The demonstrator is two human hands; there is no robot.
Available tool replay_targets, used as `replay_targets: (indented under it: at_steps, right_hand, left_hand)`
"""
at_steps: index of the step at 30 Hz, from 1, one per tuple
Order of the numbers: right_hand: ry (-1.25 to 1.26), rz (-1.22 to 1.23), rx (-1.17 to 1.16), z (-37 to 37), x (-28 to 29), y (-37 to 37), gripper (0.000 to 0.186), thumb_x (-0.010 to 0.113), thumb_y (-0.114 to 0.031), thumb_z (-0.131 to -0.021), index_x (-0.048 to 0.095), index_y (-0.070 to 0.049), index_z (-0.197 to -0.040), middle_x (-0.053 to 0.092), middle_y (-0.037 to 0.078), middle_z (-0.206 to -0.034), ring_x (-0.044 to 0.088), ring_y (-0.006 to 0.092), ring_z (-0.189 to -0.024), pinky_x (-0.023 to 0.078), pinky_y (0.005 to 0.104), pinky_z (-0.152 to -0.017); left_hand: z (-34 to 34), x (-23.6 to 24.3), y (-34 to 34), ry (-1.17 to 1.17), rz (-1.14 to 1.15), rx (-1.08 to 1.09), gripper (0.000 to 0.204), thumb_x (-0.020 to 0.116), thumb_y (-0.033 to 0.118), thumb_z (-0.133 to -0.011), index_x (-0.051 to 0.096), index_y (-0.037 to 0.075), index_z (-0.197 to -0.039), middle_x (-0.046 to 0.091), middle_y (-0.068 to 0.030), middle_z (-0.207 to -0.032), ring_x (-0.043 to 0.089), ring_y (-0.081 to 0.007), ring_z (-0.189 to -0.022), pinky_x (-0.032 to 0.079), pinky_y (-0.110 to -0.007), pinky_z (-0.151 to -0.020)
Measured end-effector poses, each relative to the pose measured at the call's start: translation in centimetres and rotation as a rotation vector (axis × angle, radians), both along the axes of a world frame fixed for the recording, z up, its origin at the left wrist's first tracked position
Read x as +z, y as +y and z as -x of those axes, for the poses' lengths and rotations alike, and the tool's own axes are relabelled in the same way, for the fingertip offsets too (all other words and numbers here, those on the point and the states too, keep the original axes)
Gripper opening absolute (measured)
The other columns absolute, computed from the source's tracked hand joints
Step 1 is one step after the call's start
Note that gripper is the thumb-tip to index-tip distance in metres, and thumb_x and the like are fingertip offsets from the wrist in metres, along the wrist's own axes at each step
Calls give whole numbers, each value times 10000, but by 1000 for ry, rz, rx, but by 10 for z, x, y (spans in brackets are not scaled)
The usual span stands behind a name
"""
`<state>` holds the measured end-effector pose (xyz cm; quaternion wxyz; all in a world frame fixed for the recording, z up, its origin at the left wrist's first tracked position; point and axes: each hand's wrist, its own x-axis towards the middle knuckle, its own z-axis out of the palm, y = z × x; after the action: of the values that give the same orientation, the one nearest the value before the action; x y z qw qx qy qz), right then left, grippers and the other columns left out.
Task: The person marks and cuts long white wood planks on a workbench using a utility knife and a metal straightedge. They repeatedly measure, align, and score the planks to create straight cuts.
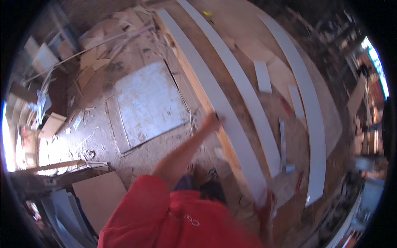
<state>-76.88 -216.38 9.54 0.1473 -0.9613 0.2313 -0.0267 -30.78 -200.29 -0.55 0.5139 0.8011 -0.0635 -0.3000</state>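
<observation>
A long white strip lies along the left side of a wooden workbench, beside a pale wood batten. My left hand reaches out from a red sleeve and grips the strip's left edge about halfway along. My right hand is a motion-blurred shape at the strip's near end; its grip is unclear. A second white strip lies parallel to the right. A third, wider strip curves along the bench's right side.
Short white offcuts and a metal ruler lie on the bench. On the dusty floor to the left are a pale board, wood scraps and a brown panel. My feet stand by the bench.
</observation>
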Motion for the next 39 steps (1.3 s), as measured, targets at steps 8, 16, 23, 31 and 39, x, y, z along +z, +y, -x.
replay_targets:
  at_steps: [8, 16, 23, 31, 39]
  right_hand:
    - [6, 106, -5, -68, -13, -8, 797, 884, -354, -759, 572, -89, -1442, 582, 174, -1393, 556, 396, -1273, 469, 513, -1047]
    - [102, -59, -630, -79, -44, -199, 802, 656, -569, -955, 483, -33, -1526, 631, 304, -1360, 631, 417, -1264, 475, 511, -1079]
    - [124, -146, -748, -92, -56, -230, 1093, 665, -747, -827, 350, -62, -1619, 539, 306, -1497, 561, 436, -1364, 464, 498, -1106]
    - [-493, -448, -797, -86, -50, -246, 764, 802, -479, -866, 536, -54, -1444, 654, 180, -1281, 681, 320, -1112, 576, 450, -876]
    - [-951, -820, -588, -68, 80, -205, 379, 674, -339, -977, 663, -36, -1203, 636, 87, -1047, 622, 222, -937, 538, 417, -778]
  left_hand:
    - [-5, 68, 26, -824, -396, 132, 780, 838, 476, -807, 588, 27, -1394, 598, -196, -1341, 597, -372, -1253, 518, -486, -1033]
    - [93, 32, 2, -413, -294, 246, 728, 846, 540, -792, 629, 9, -1241, 665, -216, -1200, 630, -372, -1178, 514, -476, -971]
    - [214, 14, -38, 142, -132, 460, 748, 863, 559, -816, 561, -25, -1174, 675, -160, -975, 735, -254, -794, 601, -383, -634]
    - [249, 16, -54, 225, 172, 355, 431, 792, 299, -950, 608, -39, -1143, 691, -141, -991, 742, -222, -812, 653, -382, -653]
    - [233, 37, -37, -10, -183, 241, 546, 838, 444, -883, 639, -19, -1094, 703, -134, -945, 725, -266, -907, 590, -400, -764]
